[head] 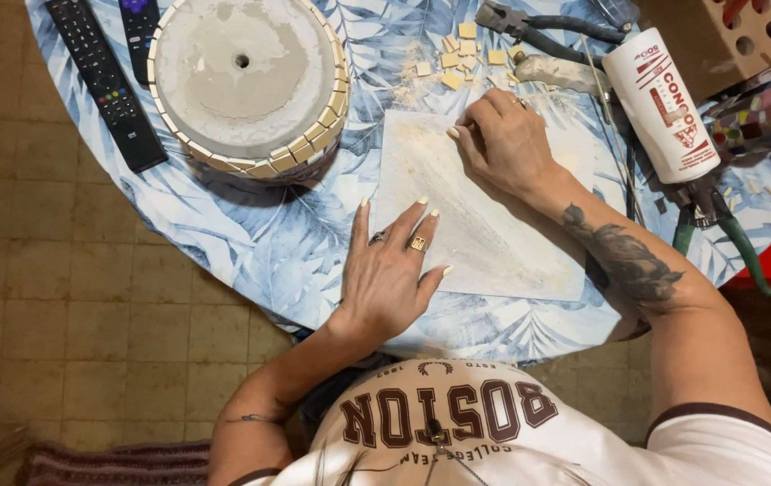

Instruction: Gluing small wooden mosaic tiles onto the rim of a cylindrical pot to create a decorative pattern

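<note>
White sheet (493, 234) lengthwise toward lower right

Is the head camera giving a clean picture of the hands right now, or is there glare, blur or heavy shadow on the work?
Head view: both the left hand and the right hand are sharp on the white sheet; light is even, no glare; a dark shadow lies under the upturned pot; the edges look slightly bowed by the wide lens.

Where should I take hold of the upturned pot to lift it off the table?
Take the upturned pot by its round side wall, a hand on each of two opposite sides, probably low near the tiled band. It sits mouth-down, so its flat base on top offers only a small drain hole and no rim to hook.
</note>
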